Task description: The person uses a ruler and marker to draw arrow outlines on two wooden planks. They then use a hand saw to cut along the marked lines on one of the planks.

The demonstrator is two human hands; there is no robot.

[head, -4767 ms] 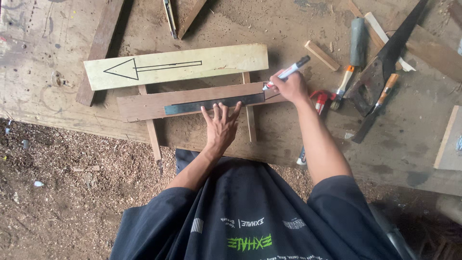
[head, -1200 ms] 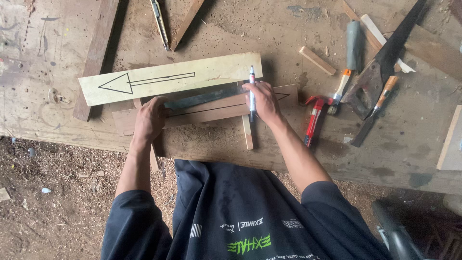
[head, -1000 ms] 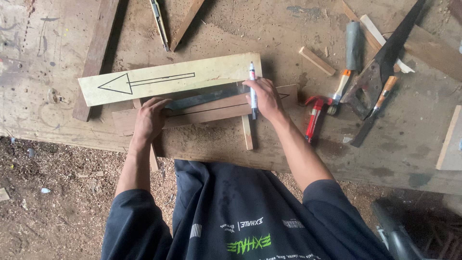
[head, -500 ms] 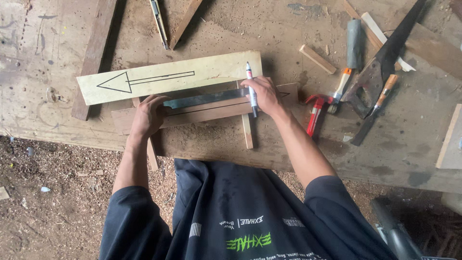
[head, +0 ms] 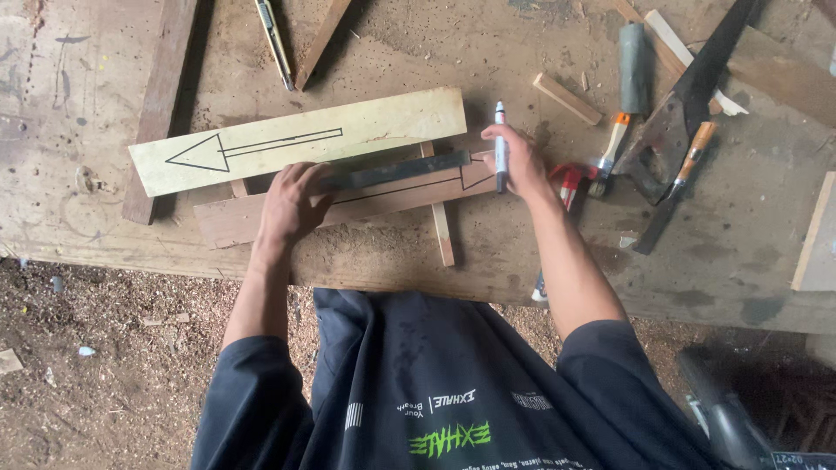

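My left hand (head: 292, 204) presses flat on a dark metal ruler (head: 401, 171) that lies along a reddish wooden board (head: 366, 202). My right hand (head: 518, 161) grips a black-and-white marker pen (head: 501, 146) upright at the board's right end, where drawn lines show. Just above lies a pale board (head: 296, 139) with an arrow drawn on it, pointing left. Thin wooden strips (head: 441, 228) run under both boards.
The workbench (head: 104, 235) holds a chisel with an orange handle (head: 610, 152), a hand saw (head: 688, 96), a red-handled tool (head: 570, 183), small wood offcuts (head: 566, 97) and long laths at the top left (head: 161, 96). Sawdust covers the ground on the left.
My left hand moved from the board's middle to its left part and back a little right onto the ruler. My right hand shifted left and turned the marker upright.
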